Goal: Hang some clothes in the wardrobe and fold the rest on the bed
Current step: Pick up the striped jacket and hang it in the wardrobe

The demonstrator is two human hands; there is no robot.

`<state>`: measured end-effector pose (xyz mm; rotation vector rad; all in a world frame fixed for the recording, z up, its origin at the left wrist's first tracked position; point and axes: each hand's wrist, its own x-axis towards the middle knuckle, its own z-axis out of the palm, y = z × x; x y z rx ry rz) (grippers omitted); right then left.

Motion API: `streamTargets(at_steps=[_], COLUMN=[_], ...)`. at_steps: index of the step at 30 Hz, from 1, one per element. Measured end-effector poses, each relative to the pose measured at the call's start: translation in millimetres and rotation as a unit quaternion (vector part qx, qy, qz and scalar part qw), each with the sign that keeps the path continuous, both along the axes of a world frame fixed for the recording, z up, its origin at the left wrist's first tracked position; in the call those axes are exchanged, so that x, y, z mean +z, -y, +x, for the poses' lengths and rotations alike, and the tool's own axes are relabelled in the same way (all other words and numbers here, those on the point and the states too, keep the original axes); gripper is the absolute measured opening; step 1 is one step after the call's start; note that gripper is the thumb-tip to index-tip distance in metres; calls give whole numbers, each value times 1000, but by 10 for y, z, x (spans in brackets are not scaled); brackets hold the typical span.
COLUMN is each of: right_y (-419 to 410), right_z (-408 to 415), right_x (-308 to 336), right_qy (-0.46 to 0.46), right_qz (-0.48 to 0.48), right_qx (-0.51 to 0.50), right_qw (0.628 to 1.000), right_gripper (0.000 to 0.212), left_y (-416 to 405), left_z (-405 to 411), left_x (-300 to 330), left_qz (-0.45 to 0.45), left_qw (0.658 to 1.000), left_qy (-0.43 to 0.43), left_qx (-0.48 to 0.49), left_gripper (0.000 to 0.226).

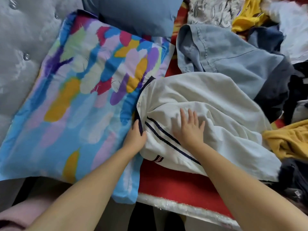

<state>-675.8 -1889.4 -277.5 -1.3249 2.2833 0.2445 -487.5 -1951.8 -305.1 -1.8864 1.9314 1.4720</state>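
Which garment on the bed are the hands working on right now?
The white garment with navy stripes: left hand grips its edge, right hand presses flat on it.

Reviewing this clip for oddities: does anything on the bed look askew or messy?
Yes. Beyond the white garment both hands are working, unsorted clothes lie heaped: a crumpled denim piece and a bunched yellow garment. Nothing looks damaged.

- Left hand (135, 136) reaches forward on a bare arm, fingers curled in a pinch.
- Right hand (190, 126) lies flat, palm down, fingers spread, forearm extended.
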Motion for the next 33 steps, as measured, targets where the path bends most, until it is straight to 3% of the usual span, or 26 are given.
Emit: streamTargets(at_steps=[2, 5, 8, 11, 12, 13, 15, 16, 18, 20, 22, 24, 26, 28, 31, 33], right_y=[4, -181, -419, -581, -608, -616, -636, -649, -728, -807, -946, -1179, -1483, -1810, -2377, -2607], right_z=[-74, -43, 126, 245, 282, 324, 389, 404, 415, 348, 176, -4, -161, -305, -442, -451], right_x=[-157, -279, -227, -82, 21, 161, 415, 528, 844, 1055, 1299, 1627, 1999, 2420, 3130, 3494], right_qy=[61, 109, 115, 205, 265, 356, 541, 579, 563, 475, 415, 384, 362, 356, 367, 358], right_qz=[46, 92, 68, -5, -29, -44, -67, -80, -113, -167, -210, -215, -203, -199, -211, -206], right_qx=[-66, -82, -82, -206, -268, -344, -453, -460, -379, -325, -316, -270, -199, -129, -19, 55], right_qw=[995, 986, 988, 957, 926, 868, 705, 669, 726, 800, 827, 856, 888, 904, 906, 909], right_gripper=[68, 22, 30, 24, 28, 34, 42, 40, 24, 9, 18, 21, 22, 20, 16, 11], left_y=[81, 179, 92, -168, -276, -391, -638, -771, -1059, -1269, -1486, -1665, -1748, -1789, -2048, -2248], left_z=[-59, -105, -94, -62, -62, -88, -203, -273, -375, -408, -371, -343, -377, -462, -650, -755], left_x=[-112, -169, -47, 260, 378, 511, 766, 893, 1211, 1389, 1599, 1814, 1983, 2151, 2367, 2454], left_qz=[17, 80, 114, 33, 3, -23, -62, -77, -77, -69, -94, -163, -255, -323, -338, -336], left_qw=[999, 988, 983, 991, 993, 993, 988, 982, 968, 952, 933, 928, 924, 916, 923, 918], left_qy=[-29, -83, -120, -129, -122, -110, -86, -95, -148, -205, -269, -307, -286, -236, -135, -105], left_qx=[38, 106, 83, 25, -2, -34, -108, -142, -189, -215, -219, -135, -17, 10, -126, -181], left_gripper=[74, 77, 30, 36, 42, 45, 43, 40, 45, 58, 56, 44, 37, 44, 64, 53])
